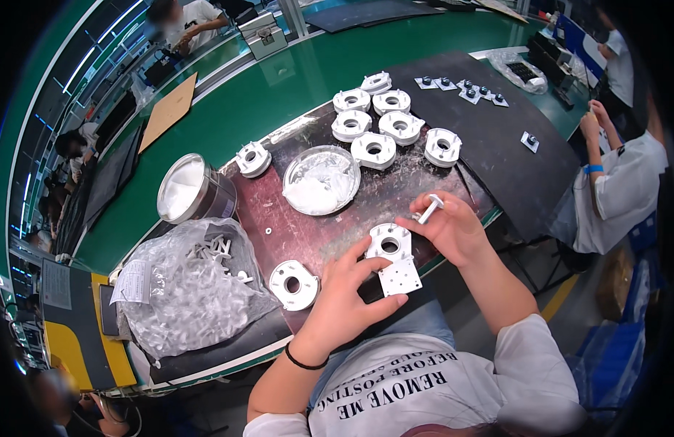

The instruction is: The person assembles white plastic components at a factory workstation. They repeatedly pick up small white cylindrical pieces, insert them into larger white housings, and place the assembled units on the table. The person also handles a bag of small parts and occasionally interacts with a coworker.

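My left hand (344,295) steadies a white round plastic housing (389,237) at the table's near edge, fingers on its left side and thumb near the square white plate (400,277) with small holes. That plate juts from the housing toward me. My right hand (453,231) pinches a small white plastic pin with a flat wide head (431,209) just above and right of the housing, apart from it. Left of my left hand lies another white housing (294,285). Farther off, a round clear dish (321,180) holds a white paste-like substance.
Several white housings (373,149) stand at the back of the reddish work board (264,211). At left are a tub of white substance (184,188) and a clear bag of white parts (195,291). A black mat (497,138) bears small square parts. A co-worker (617,182) sits right.
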Demonstrator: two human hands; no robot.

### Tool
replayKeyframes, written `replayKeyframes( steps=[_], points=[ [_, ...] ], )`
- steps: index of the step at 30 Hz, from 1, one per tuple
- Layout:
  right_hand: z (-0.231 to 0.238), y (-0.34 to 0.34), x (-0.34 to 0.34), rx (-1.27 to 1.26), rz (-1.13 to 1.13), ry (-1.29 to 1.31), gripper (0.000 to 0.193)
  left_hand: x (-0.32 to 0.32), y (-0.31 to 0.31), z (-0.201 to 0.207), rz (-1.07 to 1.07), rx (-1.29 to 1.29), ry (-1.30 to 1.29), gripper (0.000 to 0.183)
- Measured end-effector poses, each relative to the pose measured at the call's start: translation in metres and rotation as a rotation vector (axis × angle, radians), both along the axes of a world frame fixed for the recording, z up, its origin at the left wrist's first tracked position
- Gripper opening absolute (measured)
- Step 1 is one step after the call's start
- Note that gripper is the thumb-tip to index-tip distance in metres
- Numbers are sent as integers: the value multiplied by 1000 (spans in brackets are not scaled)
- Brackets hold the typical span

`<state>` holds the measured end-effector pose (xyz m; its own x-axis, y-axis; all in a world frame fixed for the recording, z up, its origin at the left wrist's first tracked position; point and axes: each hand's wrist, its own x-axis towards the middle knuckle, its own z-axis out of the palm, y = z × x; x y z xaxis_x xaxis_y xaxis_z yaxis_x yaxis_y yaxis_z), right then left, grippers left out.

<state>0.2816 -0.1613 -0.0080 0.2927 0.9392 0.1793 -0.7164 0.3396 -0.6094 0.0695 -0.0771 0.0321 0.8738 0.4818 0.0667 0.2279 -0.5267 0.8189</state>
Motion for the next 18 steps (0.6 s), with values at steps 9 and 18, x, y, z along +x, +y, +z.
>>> replayKeyframes(
  steps=[9, 18],
  points=[
    [-2, 12, -16, 33, -8, -171, 35, -7, -20, -4, 83, 113, -39, 51],
    [-15, 17, 1, 61, -104, -160, 40, 8, 30, 41, -108, 483, -23, 51]
  ],
)
